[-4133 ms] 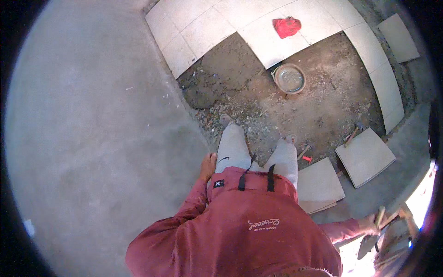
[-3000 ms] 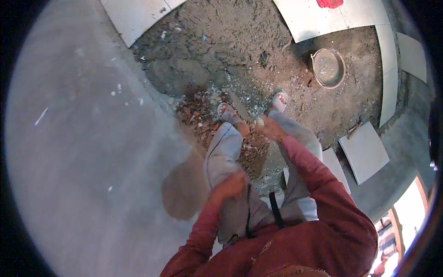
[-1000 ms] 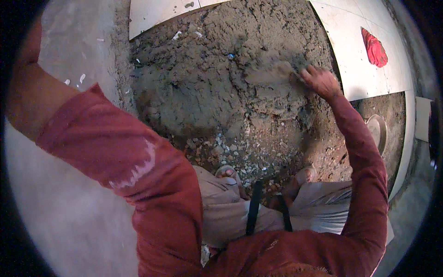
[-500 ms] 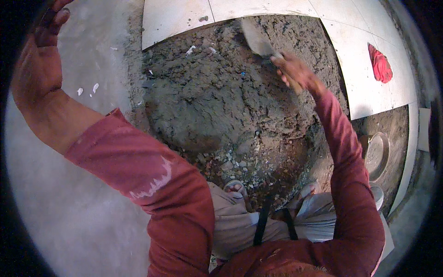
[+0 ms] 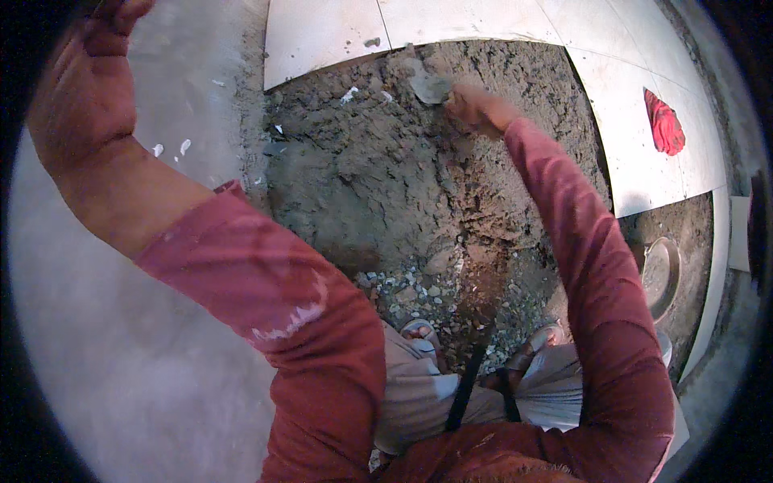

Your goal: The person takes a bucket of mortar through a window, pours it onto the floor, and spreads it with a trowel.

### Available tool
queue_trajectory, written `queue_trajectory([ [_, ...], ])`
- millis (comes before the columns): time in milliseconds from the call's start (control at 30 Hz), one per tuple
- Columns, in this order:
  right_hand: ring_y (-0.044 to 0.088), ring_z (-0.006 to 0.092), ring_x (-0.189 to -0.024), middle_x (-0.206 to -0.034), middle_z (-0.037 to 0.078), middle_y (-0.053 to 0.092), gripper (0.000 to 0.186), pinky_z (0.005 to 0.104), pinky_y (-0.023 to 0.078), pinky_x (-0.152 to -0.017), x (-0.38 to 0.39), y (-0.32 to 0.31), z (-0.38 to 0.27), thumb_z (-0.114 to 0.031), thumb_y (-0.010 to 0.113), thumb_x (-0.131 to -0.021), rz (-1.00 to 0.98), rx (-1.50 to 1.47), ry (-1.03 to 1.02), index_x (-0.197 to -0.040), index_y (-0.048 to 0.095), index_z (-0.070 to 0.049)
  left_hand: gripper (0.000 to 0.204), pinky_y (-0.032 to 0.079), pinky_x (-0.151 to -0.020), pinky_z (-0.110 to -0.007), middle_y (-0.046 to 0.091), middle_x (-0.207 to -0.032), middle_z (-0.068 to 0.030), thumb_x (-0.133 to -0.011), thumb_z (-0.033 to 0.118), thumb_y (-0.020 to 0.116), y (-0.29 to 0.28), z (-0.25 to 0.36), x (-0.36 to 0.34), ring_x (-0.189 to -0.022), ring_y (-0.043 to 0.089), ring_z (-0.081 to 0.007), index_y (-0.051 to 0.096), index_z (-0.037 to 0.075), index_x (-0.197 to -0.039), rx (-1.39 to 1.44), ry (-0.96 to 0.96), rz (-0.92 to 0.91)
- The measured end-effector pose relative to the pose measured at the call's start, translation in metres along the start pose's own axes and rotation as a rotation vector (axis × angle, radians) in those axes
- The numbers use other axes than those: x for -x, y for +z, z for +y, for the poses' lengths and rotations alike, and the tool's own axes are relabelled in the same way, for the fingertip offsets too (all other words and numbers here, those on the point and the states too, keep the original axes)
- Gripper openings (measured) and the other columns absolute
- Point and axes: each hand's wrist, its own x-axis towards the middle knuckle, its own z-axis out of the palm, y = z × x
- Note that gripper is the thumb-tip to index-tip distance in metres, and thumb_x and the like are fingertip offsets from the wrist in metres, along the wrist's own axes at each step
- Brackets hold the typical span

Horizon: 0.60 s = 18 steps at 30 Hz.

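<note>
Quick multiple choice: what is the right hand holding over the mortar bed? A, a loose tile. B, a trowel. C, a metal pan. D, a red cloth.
B: the right hand grips a trowel whose blade lies on the grey mortar bed near the white tiles; the red cloth lies apart on the tiles.

Floor: smooth grey concrete [image 5: 145, 362] on left. Pale square tiles [image 5: 322, 36] laid along top and right edges. Rough grey mortar bed [image 5: 386, 177] between them, loose gravel [image 5: 419, 290] at its near edge. Daylight, soft shadows.
</note>
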Motion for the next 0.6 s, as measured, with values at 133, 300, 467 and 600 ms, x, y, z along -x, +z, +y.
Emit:
queue_trajectory([
  [133, 0.069, 0.0339, -0.08, -0.085, 0.02, 0.068, 0.017, 0.0446, 0.054, -0.066, 0.038, -0.02, -0.065, -0.016, 0.056, -0.088, 0.149, 0.753, -0.041, -0.093, 0.064, -0.003, 0.042, 0.045, -0.093, -0.031, 0.062, -0.119, -0.0162, -0.094, 0.027, 0.056, -0.004, -0.001, 0.008, -0.108, 0.06, -0.0258, 0.059, -0.003, -0.124, -0.158, -0.014, 0.054],
  [300, 0.07, 0.0357, -0.075, -0.08, 0.016, 0.069, 0.01, 0.0457, 0.056, -0.06, 0.01, 0.023, -0.089, -0.01, 0.051, -0.088, 0.344, 0.848, -0.025, -0.092, 0.058, -0.005, 0.042, 0.046, -0.098, -0.03, 0.061, -0.127, -0.0167, -0.095, 0.023, 0.057, -0.012, -0.002, -0.001, -0.116, 0.059, -0.0264, 0.058, -0.005, -0.126, 0.217, -0.04, -0.12],
  [467, 0.072, 0.0348, -0.079, -0.085, 0.018, 0.072, 0.017, 0.0445, 0.059, -0.066, 0.025, -0.015, -0.02, -0.013, 0.055, -0.088, 0.397, 0.812, 0.1, -0.087, 0.069, -0.005, 0.04, 0.046, -0.049, -0.029, 0.065, -0.075, -0.0156, -0.094, 0.033, 0.059, 0.033, 0.028, 0.012, -0.062, 0.064, -0.0233, 0.06, -0.002, -0.113, 0.103, 0.032, -0.11],
  [600, 0.071, 0.037, -0.086, -0.092, 0.02, 0.07, 0.018, 0.0472, 0.057, -0.072, 0.052, -0.065, 0.008, -0.012, 0.053, -0.087, 0.35, 0.859, 0.223, -0.094, 0.066, -0.001, 0.043, 0.046, -0.086, -0.025, 0.063, -0.119, -0.013, -0.097, 0.024, 0.054, -0.003, -0.006, 0.001, -0.107, 0.061, -0.0211, 0.056, -0.006, -0.127, -0.022, -0.055, -0.053],
])
